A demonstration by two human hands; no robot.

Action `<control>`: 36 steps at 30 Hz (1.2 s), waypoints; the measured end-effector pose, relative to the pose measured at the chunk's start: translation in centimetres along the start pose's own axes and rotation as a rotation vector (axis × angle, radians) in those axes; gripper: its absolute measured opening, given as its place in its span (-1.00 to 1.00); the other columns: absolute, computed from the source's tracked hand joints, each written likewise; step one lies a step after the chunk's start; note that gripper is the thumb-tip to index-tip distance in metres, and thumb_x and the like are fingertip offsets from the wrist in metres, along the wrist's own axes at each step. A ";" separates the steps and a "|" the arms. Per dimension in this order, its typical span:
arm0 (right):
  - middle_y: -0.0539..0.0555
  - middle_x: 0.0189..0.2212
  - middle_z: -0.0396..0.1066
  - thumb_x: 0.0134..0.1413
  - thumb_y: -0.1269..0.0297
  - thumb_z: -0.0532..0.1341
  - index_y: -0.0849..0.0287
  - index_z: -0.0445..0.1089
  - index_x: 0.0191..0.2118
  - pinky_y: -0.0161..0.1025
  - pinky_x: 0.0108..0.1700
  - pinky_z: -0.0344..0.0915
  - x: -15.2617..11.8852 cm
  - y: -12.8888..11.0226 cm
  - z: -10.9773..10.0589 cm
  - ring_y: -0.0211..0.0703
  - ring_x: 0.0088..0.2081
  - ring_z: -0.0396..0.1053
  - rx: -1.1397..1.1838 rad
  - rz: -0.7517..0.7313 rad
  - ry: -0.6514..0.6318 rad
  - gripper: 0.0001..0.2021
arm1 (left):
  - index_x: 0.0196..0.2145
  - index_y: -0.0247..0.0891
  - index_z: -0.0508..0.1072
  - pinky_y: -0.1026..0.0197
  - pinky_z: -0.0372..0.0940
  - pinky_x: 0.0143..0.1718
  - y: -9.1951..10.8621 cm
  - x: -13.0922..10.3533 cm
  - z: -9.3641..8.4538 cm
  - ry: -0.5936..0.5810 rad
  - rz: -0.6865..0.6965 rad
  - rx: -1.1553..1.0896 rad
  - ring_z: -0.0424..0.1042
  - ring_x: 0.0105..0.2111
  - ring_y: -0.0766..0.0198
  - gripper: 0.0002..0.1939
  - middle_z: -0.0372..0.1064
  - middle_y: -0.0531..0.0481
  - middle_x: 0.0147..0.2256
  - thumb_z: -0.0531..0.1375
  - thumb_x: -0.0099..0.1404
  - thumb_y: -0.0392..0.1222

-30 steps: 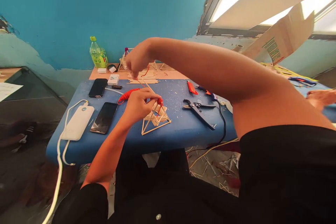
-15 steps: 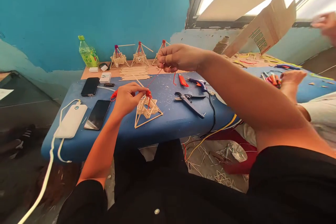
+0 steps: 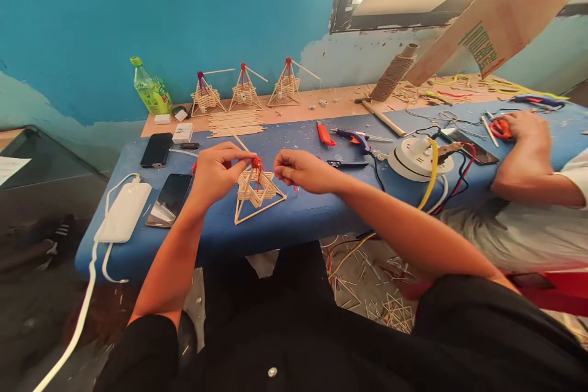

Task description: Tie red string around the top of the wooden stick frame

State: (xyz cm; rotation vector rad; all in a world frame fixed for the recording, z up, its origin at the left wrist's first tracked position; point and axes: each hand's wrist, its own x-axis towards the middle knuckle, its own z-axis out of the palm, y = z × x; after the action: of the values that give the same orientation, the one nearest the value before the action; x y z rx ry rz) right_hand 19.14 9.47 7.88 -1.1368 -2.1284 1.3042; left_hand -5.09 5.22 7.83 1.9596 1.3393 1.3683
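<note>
A small pyramid of thin wooden sticks (image 3: 252,203) stands on the blue-topped table, red string (image 3: 257,163) wound about its peak. My left hand (image 3: 215,173) pinches that wrapped peak between thumb and fingers. Just right of it, my right hand (image 3: 304,170) is closed at about the same height, gripping the string; a loose red end hangs below the fingers. The stretch of string between the peak and my right hand is too fine to make out. Part of a red string bundle peeks out behind my left hand.
Three finished-looking stick pyramids (image 3: 244,95) line the wall behind a row of loose sticks (image 3: 236,123). Phones and a white power bank (image 3: 123,212) lie left. Rightward are a red cutter (image 3: 325,134), glue gun (image 3: 356,139), power strip (image 3: 408,162) and a co-worker's arm (image 3: 523,156).
My right hand has come down and in from its raised position, close to the pyramid's peak. My left hand stays at the peak. The cardboard at the right has been lifted by another person's hand.
</note>
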 end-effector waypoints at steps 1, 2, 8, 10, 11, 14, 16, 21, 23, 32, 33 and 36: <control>-0.06 -0.44 0.38 0.40 0.39 0.16 0.10 0.38 -0.22 -0.26 -0.38 0.19 -0.6 0.1 1.0 -0.25 -0.45 0.27 0.048 0.018 0.041 -0.89 | -0.24 -0.08 0.81 0.19 0.13 -0.47 0.1 0.0 -0.1 -0.005 -0.002 0.003 0.27 -0.50 0.34 -0.81 0.69 -0.05 -0.27 0.34 0.31 -0.16; -0.05 -0.43 0.38 0.41 0.37 0.14 0.10 0.41 -0.17 -0.25 -0.36 0.21 -1.1 0.1 1.9 -0.24 -0.44 0.27 0.076 0.021 0.082 -0.89 | -0.24 -0.08 0.81 0.19 0.14 -0.46 0.2 0.1 -0.2 -0.012 -0.002 0.007 0.28 -0.49 0.33 -0.81 0.70 -0.05 -0.27 0.34 0.32 -0.16; 0.18 -0.14 0.53 0.47 0.32 0.09 0.17 0.50 -0.03 -0.13 -0.03 0.38 -4.0 -0.2 6.0 -0.08 -0.15 0.46 -0.257 -0.284 0.431 -0.78 | -0.24 -0.10 0.81 0.17 0.21 -0.40 0.8 0.8 -1.0 -0.102 -0.005 0.050 0.33 -0.47 0.33 -0.80 0.71 -0.05 -0.24 0.32 0.32 -0.19; 0.22 -0.11 0.53 0.50 0.30 0.10 0.19 0.50 0.00 -0.12 -0.05 0.39 -4.4 -0.3 6.9 -0.06 -0.16 0.47 -0.352 -0.334 0.485 -0.77 | -0.23 -0.11 0.81 0.17 0.23 -0.40 0.9 1.0 -1.1 -0.126 -0.012 0.069 0.34 -0.47 0.32 -0.79 0.71 -0.06 -0.24 0.32 0.31 -0.19; 0.23 -0.13 0.53 0.51 0.30 0.09 0.19 0.50 -0.01 -0.12 -0.07 0.40 -4.4 -0.4 7.3 -0.05 -0.18 0.46 -0.401 -0.340 0.502 -0.77 | -0.23 -0.12 0.81 0.17 0.24 -0.40 1.0 1.1 -1.1 -0.132 -0.014 0.076 0.35 -0.47 0.31 -0.79 0.71 -0.06 -0.25 0.31 0.31 -0.20; 0.21 -0.23 0.52 0.56 0.30 0.02 0.15 0.51 -0.12 -0.13 -0.14 0.36 -4.2 -1.2 8.4 -0.04 -0.23 0.45 -0.568 -0.322 0.527 -0.69 | -0.24 -0.13 0.81 0.17 0.26 -0.38 0.9 1.1 -1.0 -0.118 -0.012 0.075 0.38 -0.46 0.29 -0.79 0.71 -0.06 -0.24 0.31 0.30 -0.20; 0.21 -0.26 0.52 0.58 0.30 0.00 0.14 0.52 -0.17 -0.13 -0.18 0.31 -4.0 -1.9 9.2 -0.03 -0.23 0.45 -0.668 -0.313 0.519 -0.64 | -0.24 -0.12 0.81 0.16 0.26 -0.38 0.7 1.0 -0.8 -0.100 -0.015 0.061 0.37 -0.47 0.31 -0.79 0.71 -0.05 -0.24 0.32 0.30 -0.22; 0.22 -0.33 0.53 0.56 0.37 -0.01 0.13 0.56 -0.21 -0.09 -0.27 0.19 -3.0 -3.8 11.6 -0.01 -0.27 0.49 -0.814 -0.300 0.419 -0.61 | -0.23 -0.12 0.82 0.18 0.22 -0.42 0.3 1.0 -0.6 -0.095 -0.041 0.032 0.33 -0.51 0.34 -0.81 0.70 -0.05 -0.27 0.35 0.29 -0.19; 0.22 -0.35 0.54 0.55 0.41 -0.05 0.14 0.57 -0.20 -0.09 -0.30 0.17 -2.3 -4.3 12.6 -0.02 -0.28 0.50 -0.852 -0.284 0.386 -0.57 | -0.22 -0.15 0.81 0.19 0.29 -0.40 0.3 1.0 -0.7 -0.107 -0.058 0.013 0.43 -0.48 0.31 -0.80 0.72 -0.07 -0.25 0.35 0.29 -0.18; 0.41 -0.13 0.58 0.53 0.40 -0.09 0.23 0.58 -0.03 -0.03 -0.25 0.29 0.6 -4.3 15.3 0.19 -0.15 0.59 -0.702 -0.089 0.352 -0.56 | -0.25 -0.21 0.81 0.21 0.47 -0.24 1.2 2.0 -2.1 -0.256 -0.025 -0.013 0.68 -0.22 0.13 -0.83 0.73 -0.12 -0.26 0.37 0.25 -0.26; 0.41 -0.14 0.58 0.53 0.41 -0.08 0.24 0.58 -0.03 -0.03 -0.25 0.32 0.7 -4.2 15.6 0.18 -0.15 0.60 -0.715 -0.094 0.366 -0.57 | -0.26 -0.21 0.81 0.21 0.47 -0.24 1.2 2.2 -2.3 -0.276 -0.015 -0.018 0.68 -0.21 0.13 -0.85 0.72 -0.13 -0.27 0.39 0.25 -0.25; 0.40 -0.16 0.59 0.53 0.38 -0.01 0.29 0.56 0.02 -0.09 -0.30 0.38 1.0 -4.1 16.3 0.11 -0.19 0.60 -0.782 -0.103 0.419 -0.63 | -0.24 -0.19 0.81 0.21 0.49 -0.24 1.0 2.5 -2.7 -0.316 -0.011 -0.038 0.68 -0.22 0.13 -0.86 0.72 -0.12 -0.29 0.45 0.23 -0.20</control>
State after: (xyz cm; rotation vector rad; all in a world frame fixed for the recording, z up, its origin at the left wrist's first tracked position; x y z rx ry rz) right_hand 5.72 0.38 3.42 -1.3903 -2.3519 0.1131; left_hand -6.83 6.40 11.01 2.0366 1.1642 1.0168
